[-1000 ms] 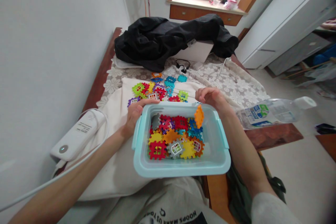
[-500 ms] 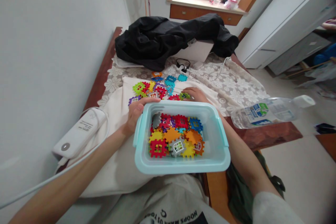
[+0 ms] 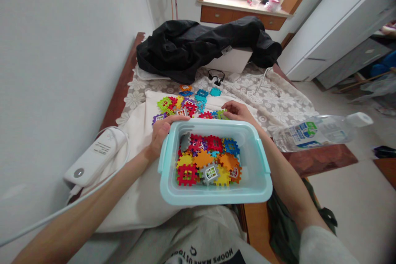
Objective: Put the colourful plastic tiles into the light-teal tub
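While the left hand point(image 3: 160, 134) grips a blue tub point(image 3: 216, 200), the right hand point(image 3: 240, 114) curls beyond it, nearer a green block point(image 3: 220, 114) just to its left. Whether it pinches that block, I cannot tell

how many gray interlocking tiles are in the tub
2 visible: a dark gray tile at the back left of the tub and a white-windowed gray tile near its front middle. More may be hidden underneath.

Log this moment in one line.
left hand: holding light-blue plastic bin | right hand: at lime-green toothed tile beyond bin | bin: mixed-colour toothed tiles inside
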A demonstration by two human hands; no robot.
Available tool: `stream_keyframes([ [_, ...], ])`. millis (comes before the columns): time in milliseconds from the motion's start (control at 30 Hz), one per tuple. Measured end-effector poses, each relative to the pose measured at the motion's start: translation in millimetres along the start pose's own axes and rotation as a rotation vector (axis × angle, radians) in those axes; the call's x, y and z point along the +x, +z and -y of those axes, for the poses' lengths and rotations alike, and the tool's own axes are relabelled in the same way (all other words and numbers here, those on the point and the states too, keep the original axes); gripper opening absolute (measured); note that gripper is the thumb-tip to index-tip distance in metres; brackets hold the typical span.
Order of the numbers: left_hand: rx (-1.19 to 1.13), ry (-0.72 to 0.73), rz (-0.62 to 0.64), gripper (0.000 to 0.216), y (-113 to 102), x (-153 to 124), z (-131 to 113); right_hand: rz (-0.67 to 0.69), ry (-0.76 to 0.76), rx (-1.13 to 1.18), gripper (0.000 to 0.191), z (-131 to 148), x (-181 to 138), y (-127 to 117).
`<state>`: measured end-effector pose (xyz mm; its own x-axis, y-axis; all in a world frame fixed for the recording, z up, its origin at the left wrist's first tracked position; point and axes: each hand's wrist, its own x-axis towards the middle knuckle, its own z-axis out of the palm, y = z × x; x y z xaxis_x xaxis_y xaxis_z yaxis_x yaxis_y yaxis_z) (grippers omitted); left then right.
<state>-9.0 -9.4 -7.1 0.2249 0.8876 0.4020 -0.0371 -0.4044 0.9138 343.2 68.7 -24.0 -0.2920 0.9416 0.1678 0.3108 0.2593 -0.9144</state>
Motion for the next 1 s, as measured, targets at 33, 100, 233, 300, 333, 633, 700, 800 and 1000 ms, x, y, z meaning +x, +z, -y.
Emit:
stream_keyframes([
  [33,-0.001,0.002,-0.001,0.059,0,0,0,-0.048,0.010,0.050,0.036,3,0,-1],
  [100,-0.017,-0.004,0.001,0.061,0,0,2,-0.202,0.016,0.171,0.039,10,0,-3],
  [233,-0.047,-0.025,0.015,0.063,-1,-1,7,-0.306,0.034,0.378,0.047,35,-11,-6],
  [300,-0.043,-0.038,0.011,0.064,-1,-2,8,-0.162,0.030,0.376,0.055,47,-19,-7],
  [333,-0.042,-0.046,0.009,0.065,-1,-2,8,-0.064,0.013,0.355,0.059,52,-22,-7],
  [633,-0.009,-0.046,-0.013,0.063,-1,-1,0,0.061,-0.004,-0.066,0.040,29,-12,-7],
  [700,-0.004,-0.037,-0.010,0.063,-1,0,1,0.151,-0.040,-0.256,0.032,23,-11,-5],
  [800,-0.021,-0.029,0.000,0.063,-1,0,2,0.336,-0.100,-0.372,0.030,18,-12,-2],
  [1000,-0.032,-0.054,-0.001,0.064,-1,-1,3,0.314,-0.121,-0.359,0.024,2,-8,4],
])
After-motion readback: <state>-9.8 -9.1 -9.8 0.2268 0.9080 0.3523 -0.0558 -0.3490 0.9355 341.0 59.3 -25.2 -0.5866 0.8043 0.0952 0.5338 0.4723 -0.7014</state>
